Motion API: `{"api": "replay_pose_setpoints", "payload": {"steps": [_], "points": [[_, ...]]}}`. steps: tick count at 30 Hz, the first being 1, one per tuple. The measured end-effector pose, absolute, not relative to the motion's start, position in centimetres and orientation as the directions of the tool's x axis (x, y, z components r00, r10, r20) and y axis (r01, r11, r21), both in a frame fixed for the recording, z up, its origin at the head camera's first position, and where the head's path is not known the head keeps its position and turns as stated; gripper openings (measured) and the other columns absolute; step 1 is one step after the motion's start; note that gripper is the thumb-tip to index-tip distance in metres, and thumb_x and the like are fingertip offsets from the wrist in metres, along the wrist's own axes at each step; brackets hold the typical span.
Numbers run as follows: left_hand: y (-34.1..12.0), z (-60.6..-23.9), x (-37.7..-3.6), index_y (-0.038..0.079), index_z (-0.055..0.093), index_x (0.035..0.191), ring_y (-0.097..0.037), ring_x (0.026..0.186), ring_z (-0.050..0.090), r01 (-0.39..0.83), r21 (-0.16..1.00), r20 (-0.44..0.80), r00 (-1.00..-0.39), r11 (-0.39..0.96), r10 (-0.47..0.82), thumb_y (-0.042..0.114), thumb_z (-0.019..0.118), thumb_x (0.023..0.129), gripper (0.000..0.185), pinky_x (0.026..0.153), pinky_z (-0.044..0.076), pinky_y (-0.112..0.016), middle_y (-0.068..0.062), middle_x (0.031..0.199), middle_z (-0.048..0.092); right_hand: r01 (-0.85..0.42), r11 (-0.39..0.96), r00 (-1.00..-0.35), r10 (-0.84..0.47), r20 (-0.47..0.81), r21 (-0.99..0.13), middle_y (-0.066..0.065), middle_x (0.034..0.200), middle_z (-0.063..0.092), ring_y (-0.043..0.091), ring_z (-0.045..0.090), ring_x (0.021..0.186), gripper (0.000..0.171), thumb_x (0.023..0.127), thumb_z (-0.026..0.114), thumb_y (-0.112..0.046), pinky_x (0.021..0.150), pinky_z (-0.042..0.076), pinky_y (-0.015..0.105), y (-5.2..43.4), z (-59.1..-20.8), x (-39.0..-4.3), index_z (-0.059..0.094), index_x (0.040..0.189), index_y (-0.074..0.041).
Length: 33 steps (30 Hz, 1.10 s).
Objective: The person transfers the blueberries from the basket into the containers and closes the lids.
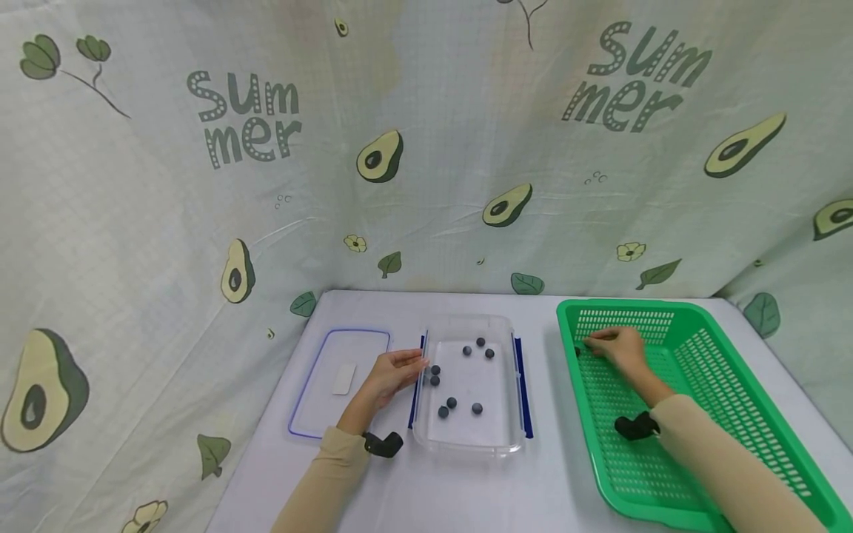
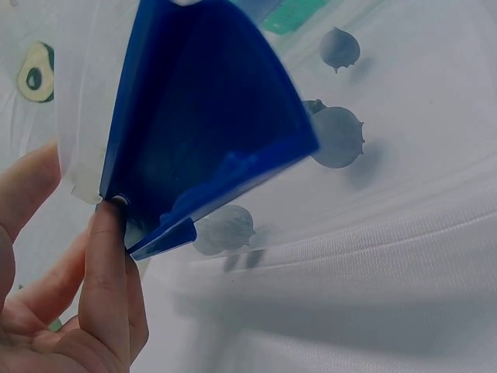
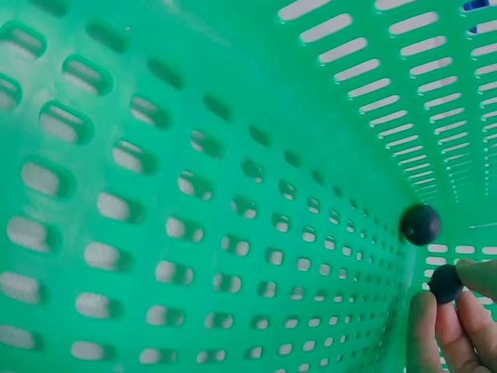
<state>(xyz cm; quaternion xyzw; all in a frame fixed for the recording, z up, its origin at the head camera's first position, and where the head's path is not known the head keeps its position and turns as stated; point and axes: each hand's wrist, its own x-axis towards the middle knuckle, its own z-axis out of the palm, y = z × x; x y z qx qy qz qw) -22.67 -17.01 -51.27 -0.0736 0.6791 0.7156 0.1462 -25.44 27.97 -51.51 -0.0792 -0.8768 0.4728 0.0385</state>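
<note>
A clear plastic container [image 1: 476, 381] with blue side flaps holds several blueberries [image 1: 467, 351]. At its left wall, my left hand [image 1: 389, 377] pinches the edge beside the blue flap [image 2: 210, 109], thumb on one side and fingers on the other. My right hand [image 1: 623, 346] is inside the green basket [image 1: 633, 474], near its far left corner. Between thumb and fingertips it pinches a blueberry [image 3: 445, 284], seen best in the right wrist view. Another blueberry [image 3: 420, 224] lies just beside it in the basket.
A clear lid [image 1: 356, 348] with a blue rim lies flat left of the container, a small white rectangle [image 1: 343, 379] on it. The white table [image 1: 426, 488] ends at a patterned cloth backdrop [image 1: 426, 185]. Tall slotted walls surround the right hand.
</note>
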Motion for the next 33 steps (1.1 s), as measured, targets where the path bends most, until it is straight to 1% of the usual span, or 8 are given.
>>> {"api": "replay_pose_setpoints", "payload": {"steps": [5, 11, 15, 19, 21, 26, 29, 33], "points": [[-17.0, -51.3, -22.6, -0.007, 0.061, 0.129, -0.017, 0.095, 0.070, -0.301, 0.953, -0.297, -0.949, -0.030, 0.108, 0.008, 0.079, 0.087, 0.048, 0.084, 0.059, -0.028, -0.005, 0.103, 0.071, 0.082, 0.571, -0.984, 0.176, 0.025, -0.817, 0.017, 0.086, 0.073, 0.019, 0.071, 0.068, 0.029, 0.089, 0.076, -0.014, 0.055, 0.053, 0.021, 28.2, -50.8, -25.3, 0.072, 0.101, 0.012], [-17.0, -51.3, -22.5, -0.006, 0.061, 0.130, -0.016, 0.095, 0.069, -0.312, 0.950, -0.308, -0.946, -0.030, 0.102, 0.007, 0.078, 0.088, 0.047, 0.086, 0.058, -0.029, -0.007, 0.106, 0.071, 0.087, 0.579, -0.984, 0.175, 0.019, -0.811, 0.011, 0.082, 0.074, 0.021, 0.072, 0.071, 0.033, 0.089, 0.077, -0.019, 0.059, 0.049, 0.019, 28.5, -49.7, -25.0, 0.072, 0.102, 0.010], [-16.9, -51.2, -22.6, -0.005, 0.061, 0.129, -0.015, 0.094, 0.070, -0.315, 0.948, -0.310, -0.946, -0.036, 0.095, 0.006, 0.077, 0.088, 0.046, 0.085, 0.059, -0.028, -0.008, 0.106, 0.071, 0.083, 0.570, -0.985, 0.172, 0.021, -0.817, 0.012, 0.090, 0.073, 0.015, 0.071, 0.073, 0.035, 0.090, 0.077, -0.022, 0.063, 0.050, 0.018, 28.7, -48.8, -24.8, 0.071, 0.107, 0.008], [-16.9, -51.2, -22.7, -0.005, 0.062, 0.129, -0.013, 0.091, 0.069, -0.310, 0.950, -0.305, -0.948, -0.038, 0.092, 0.006, 0.077, 0.088, 0.044, 0.083, 0.059, -0.027, -0.006, 0.105, 0.071, 0.048, 0.589, -0.984, 0.164, 0.061, -0.807, 0.018, 0.099, 0.072, 0.009, 0.068, 0.074, 0.037, 0.090, 0.077, -0.024, 0.065, 0.050, 0.017, 28.6, -48.0, -24.6, 0.072, 0.107, 0.008], [-16.9, -51.2, -22.7, -0.006, 0.062, 0.129, -0.013, 0.091, 0.069, -0.304, 0.952, -0.300, -0.949, -0.036, 0.097, 0.006, 0.077, 0.088, 0.045, 0.084, 0.059, -0.028, -0.006, 0.104, 0.071, 0.040, 0.596, -0.985, 0.159, 0.069, -0.802, 0.020, 0.102, 0.071, 0.008, 0.065, 0.077, 0.039, 0.090, 0.077, -0.026, 0.070, 0.051, 0.021, 28.6, -47.6, -24.5, 0.071, 0.108, 0.008], [-17.0, -51.1, -22.6, -0.007, 0.061, 0.129, -0.014, 0.093, 0.069, -0.299, 0.953, -0.293, -0.949, -0.041, 0.115, 0.005, 0.076, 0.089, 0.045, 0.085, 0.059, -0.028, -0.005, 0.104, 0.071, 0.026, 0.591, -0.988, 0.141, 0.071, -0.806, 0.020, 0.105, 0.071, 0.007, 0.060, 0.082, 0.043, 0.091, 0.075, -0.031, 0.087, 0.051, 0.046, 28.3, -46.6, -24.1, 0.070, 0.111, 0.007], [-17.0, -51.1, -22.6, -0.007, 0.060, 0.130, -0.014, 0.094, 0.069, -0.301, 0.953, -0.294, -0.948, -0.043, 0.123, 0.005, 0.075, 0.089, 0.045, 0.086, 0.058, -0.028, -0.005, 0.104, 0.071, 0.018, 0.564, -0.991, 0.121, 0.062, -0.825, 0.024, 0.114, 0.067, 0.022, 0.063, 0.098, 0.044, 0.092, 0.074, -0.031, 0.093, 0.048, 0.055, 28.0, -45.7, -23.8, 0.068, 0.114, 0.008], [-16.9, -51.0, -22.6, -0.007, 0.061, 0.130, -0.014, 0.094, 0.069, -0.300, 0.953, -0.294, -0.948, -0.036, 0.118, 0.006, 0.075, 0.089, 0.045, 0.086, 0.058, -0.029, -0.005, 0.104, 0.071, 0.013, 0.516, -0.995, 0.093, 0.041, -0.857, 0.030, 0.126, 0.058, 0.043, 0.045, 0.126, 0.051, 0.093, 0.073, -0.034, 0.097, 0.044, 0.060, 27.4, -44.3, -23.2, 0.065, 0.119, 0.009]]}}
